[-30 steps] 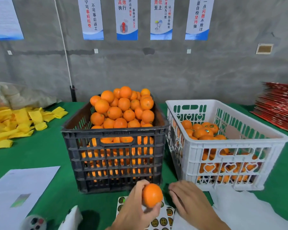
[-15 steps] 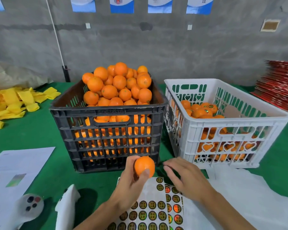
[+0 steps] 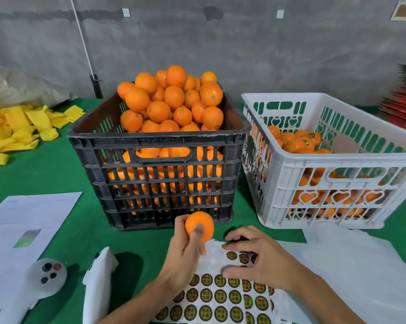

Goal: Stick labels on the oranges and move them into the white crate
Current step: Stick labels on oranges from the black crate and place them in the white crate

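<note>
At six o'clock, your left hand (image 3: 185,251) grips one orange (image 3: 199,226) clear of the sticker sheet (image 3: 211,300), so your right hand's (image 3: 260,260) curled fingers (image 3: 232,247) can pick a label.

The black crate (image 3: 158,164) stands left of the white crate (image 3: 332,174), both holding oranges (image 3: 171,101). Before them lies the label sheet (image 3: 211,298). Papers (image 3: 27,230) lie at the left, with cloth pieces (image 3: 17,127) behind them.
</note>
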